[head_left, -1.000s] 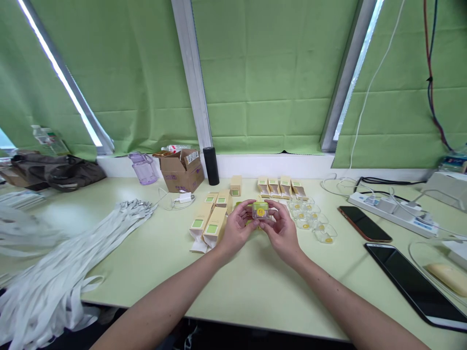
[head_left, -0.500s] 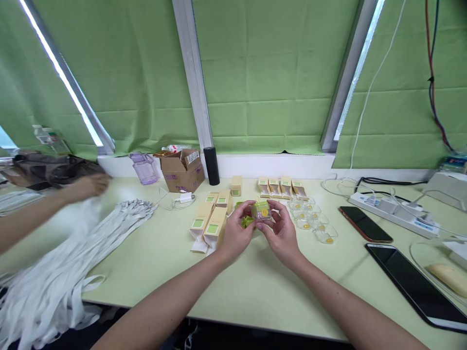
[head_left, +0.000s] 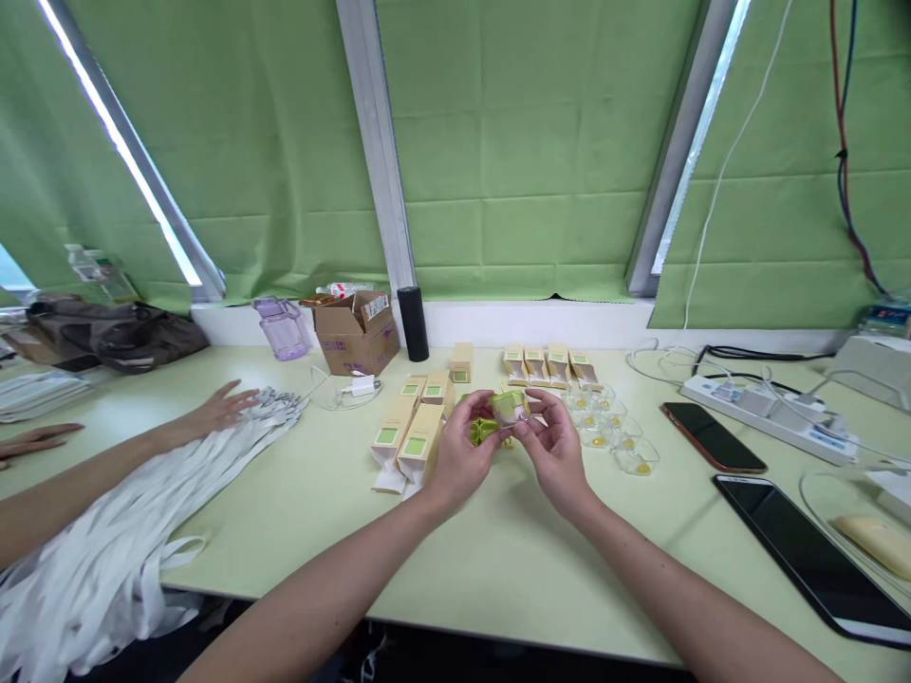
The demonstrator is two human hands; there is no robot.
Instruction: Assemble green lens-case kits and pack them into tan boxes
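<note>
Between my left hand (head_left: pixel 464 448) and my right hand (head_left: pixel 556 448) is a small clear jar with a green lid (head_left: pixel 508 408). Fingers and thumbs of both hands are closed around its sides, a little above the table. Just behind my left fingers lie shiny green pieces (head_left: pixel 485 431), partly hidden. Several cream boxes with green labels (head_left: pixel 394 422) lie to the left of my left hand, some with open flaps. To the right of my right hand, several clear plastic cups with yellow dots (head_left: pixel 599 419) are grouped on the table.
More cream boxes (head_left: pixel 547 366) stand in a row at the back. A cardboard carton (head_left: pixel 356 337), black cylinder (head_left: pixel 413 324) and purple jug (head_left: pixel 282 328) line the wall. Phone (head_left: pixel 713 437), tablet (head_left: pixel 818 560) and power strip (head_left: pixel 769 417) lie right. A co-worker's hand (head_left: pixel 220 408) rests on white straps (head_left: pixel 142 531).
The jar has turned in my fingers; its round yellow sticker no longer faces me. The co-worker's hand has come down from near the bag onto the straps, and a second hand shows at far left.
</note>
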